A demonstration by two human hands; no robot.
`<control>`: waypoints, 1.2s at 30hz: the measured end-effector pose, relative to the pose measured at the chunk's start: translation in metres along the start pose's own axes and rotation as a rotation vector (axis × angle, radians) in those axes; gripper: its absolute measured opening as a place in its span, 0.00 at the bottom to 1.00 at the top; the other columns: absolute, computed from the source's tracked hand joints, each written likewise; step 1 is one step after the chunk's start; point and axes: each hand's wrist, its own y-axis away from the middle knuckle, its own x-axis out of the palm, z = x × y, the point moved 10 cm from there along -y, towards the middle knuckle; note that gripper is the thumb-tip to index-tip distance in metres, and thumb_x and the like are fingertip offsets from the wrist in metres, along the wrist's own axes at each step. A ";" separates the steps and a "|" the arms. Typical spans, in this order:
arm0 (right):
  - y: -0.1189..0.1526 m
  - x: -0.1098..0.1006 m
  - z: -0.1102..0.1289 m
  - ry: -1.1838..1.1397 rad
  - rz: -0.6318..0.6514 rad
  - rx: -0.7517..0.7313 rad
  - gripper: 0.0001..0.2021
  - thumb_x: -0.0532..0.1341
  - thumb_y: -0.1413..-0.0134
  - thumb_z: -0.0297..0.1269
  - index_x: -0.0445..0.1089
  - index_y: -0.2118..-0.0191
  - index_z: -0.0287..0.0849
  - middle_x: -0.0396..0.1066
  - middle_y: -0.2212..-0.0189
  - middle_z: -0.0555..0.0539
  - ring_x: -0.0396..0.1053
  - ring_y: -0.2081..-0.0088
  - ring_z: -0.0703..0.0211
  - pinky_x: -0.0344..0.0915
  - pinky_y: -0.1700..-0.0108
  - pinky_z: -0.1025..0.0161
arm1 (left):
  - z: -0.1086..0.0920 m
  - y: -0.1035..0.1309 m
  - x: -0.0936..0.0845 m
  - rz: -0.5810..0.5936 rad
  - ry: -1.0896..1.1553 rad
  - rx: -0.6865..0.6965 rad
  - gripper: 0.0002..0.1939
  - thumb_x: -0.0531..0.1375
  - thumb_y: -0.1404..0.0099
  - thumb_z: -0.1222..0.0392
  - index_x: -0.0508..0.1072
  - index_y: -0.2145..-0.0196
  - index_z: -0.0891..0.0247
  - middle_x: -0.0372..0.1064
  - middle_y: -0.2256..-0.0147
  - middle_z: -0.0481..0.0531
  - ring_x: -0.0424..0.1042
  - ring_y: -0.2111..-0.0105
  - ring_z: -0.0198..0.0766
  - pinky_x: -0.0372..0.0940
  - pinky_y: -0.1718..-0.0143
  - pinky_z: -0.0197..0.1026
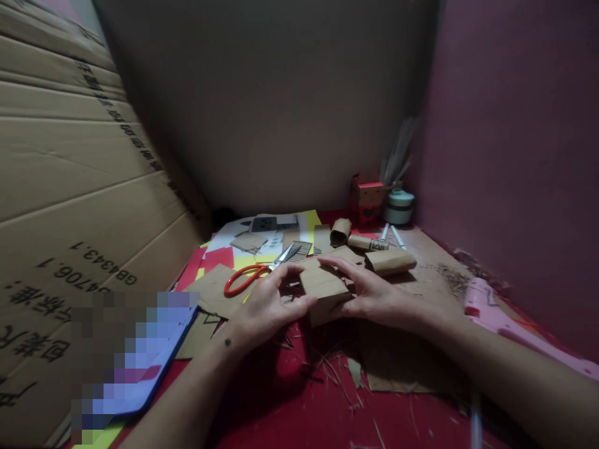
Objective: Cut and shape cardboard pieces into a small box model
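Between my two hands is a small cardboard box [324, 282], its flat top and front side showing. My left hand [276, 299] grips its left edge, thumb on the near corner. My right hand [362, 288] holds the right side, with fingers over the top edge and below. Just beyond my left hand lie scissors [246, 279] with red handles, blades apart, on cardboard pieces. Rolled cardboard tubes [390, 262] lie past my right hand. Whatever is inside or under the box is hidden.
A large carton wall [70, 187] rises at left, with a blue tablet-like object [154, 362] leaning nearby. At right lies a pink glue gun [496, 318]. A red-and-brown box [369, 202] and a mint jar [399, 207] stand at the back. Cardboard scraps litter the red surface [281, 399].
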 end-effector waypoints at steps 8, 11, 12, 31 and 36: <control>0.000 0.000 -0.001 0.055 0.014 -0.029 0.37 0.60 0.56 0.22 0.52 0.39 0.48 0.54 0.39 0.43 0.56 0.41 0.48 0.61 0.44 0.53 | -0.006 0.004 -0.035 -0.262 0.114 0.051 0.24 0.65 0.48 0.56 0.64 0.55 0.64 0.69 0.62 0.53 0.69 0.60 0.39 0.64 0.60 0.39; 0.002 -0.017 0.012 0.109 -0.168 -0.102 0.34 0.54 0.58 0.17 0.57 0.43 0.48 0.62 0.45 0.44 0.61 0.45 0.51 0.63 0.46 0.53 | -0.008 0.008 -0.048 -0.426 0.202 0.090 0.26 0.67 0.51 0.58 0.63 0.56 0.62 0.66 0.71 0.45 0.67 0.70 0.33 0.64 0.69 0.34; 0.005 -0.025 0.019 0.129 -0.254 -0.129 0.32 0.53 0.57 0.17 0.59 0.45 0.48 0.64 0.48 0.45 0.63 0.47 0.52 0.63 0.47 0.53 | -0.008 0.009 -0.049 -0.456 0.230 0.099 0.27 0.68 0.52 0.59 0.63 0.56 0.62 0.65 0.74 0.43 0.66 0.73 0.31 0.63 0.71 0.33; 0.035 -0.034 0.060 -0.015 -0.679 -0.265 0.10 0.64 0.52 0.26 0.73 0.61 0.43 0.74 0.67 0.49 0.70 0.66 0.61 0.68 0.64 0.63 | -0.012 0.011 -0.002 -0.289 0.569 0.106 0.15 0.65 0.45 0.64 0.70 0.60 0.60 0.71 0.65 0.48 0.70 0.67 0.33 0.66 0.65 0.35; 0.035 -0.036 0.058 -0.088 -0.685 -0.289 0.12 0.65 0.53 0.24 0.74 0.62 0.45 0.75 0.67 0.51 0.71 0.65 0.62 0.69 0.61 0.64 | -0.011 0.013 -0.003 -0.336 0.444 0.131 0.11 0.64 0.44 0.62 0.73 0.61 0.58 0.72 0.64 0.48 0.71 0.64 0.36 0.66 0.62 0.38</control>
